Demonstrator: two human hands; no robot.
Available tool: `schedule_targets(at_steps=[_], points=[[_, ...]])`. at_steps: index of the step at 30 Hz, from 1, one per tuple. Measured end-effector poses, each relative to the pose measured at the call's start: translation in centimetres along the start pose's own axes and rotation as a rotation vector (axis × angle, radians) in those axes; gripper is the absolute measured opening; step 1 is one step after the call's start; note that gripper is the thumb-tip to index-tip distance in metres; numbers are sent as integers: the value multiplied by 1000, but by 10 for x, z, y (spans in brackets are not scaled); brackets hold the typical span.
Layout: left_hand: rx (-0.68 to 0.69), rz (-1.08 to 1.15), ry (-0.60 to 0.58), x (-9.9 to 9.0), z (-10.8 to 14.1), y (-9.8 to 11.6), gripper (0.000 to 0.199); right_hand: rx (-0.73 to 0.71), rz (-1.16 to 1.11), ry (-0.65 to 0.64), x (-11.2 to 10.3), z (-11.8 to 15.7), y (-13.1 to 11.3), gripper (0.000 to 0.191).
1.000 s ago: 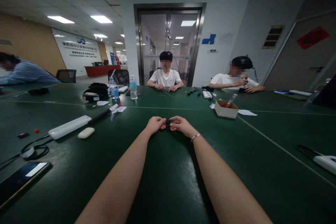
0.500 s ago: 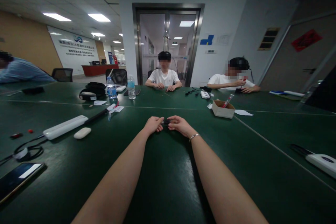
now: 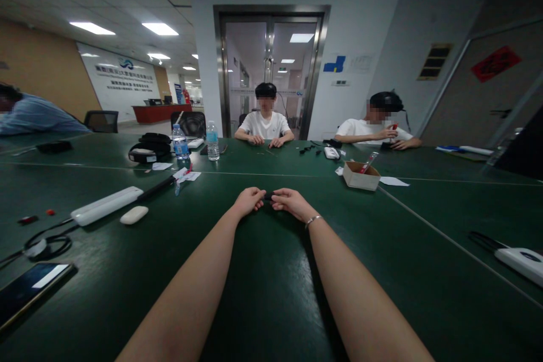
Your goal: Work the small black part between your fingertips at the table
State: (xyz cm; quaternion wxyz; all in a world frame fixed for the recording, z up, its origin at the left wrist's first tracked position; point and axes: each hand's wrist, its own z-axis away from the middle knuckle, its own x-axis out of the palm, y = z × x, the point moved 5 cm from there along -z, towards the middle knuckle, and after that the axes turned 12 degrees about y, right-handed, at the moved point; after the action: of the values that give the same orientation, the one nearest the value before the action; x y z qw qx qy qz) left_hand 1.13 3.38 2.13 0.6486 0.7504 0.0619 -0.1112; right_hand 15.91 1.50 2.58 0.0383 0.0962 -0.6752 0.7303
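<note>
Between my two hands is a small black object point(image 3: 268, 196), mostly covered by fingers and too small to name. My left hand point(image 3: 249, 202) pinches its left end with thumb and fingertips. From the other side, the fingers of my right hand point(image 3: 292, 203) are closed on its right end; a bracelet point(image 3: 313, 221) circles that wrist. Both hands are low over the dark green table point(image 3: 271, 271), with forearms stretched forward.
Left of me lie a white power strip point(image 3: 107, 206), a white oval case point(image 3: 134, 215), a phone point(image 3: 36, 294) and a cable point(image 3: 51, 246). Farther off stand water bottles point(image 3: 212, 141) and a small box point(image 3: 361, 176). People sit across the table, one person point(image 3: 265, 123) straight ahead.
My hands have barely moved and keep hold of the small black object; slightly less of it shows between the fingers. The co-worker at the right has shifted their raised hand slightly.
</note>
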Motion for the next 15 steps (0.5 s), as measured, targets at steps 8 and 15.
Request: schedule_targets(at_steps=[8, 15], points=[[8, 120, 3, -1, 2, 5, 25, 10, 56, 37, 0, 1, -1, 9], [28, -17, 47, 0, 0, 5, 24, 9, 51, 6, 1, 0, -1, 8]])
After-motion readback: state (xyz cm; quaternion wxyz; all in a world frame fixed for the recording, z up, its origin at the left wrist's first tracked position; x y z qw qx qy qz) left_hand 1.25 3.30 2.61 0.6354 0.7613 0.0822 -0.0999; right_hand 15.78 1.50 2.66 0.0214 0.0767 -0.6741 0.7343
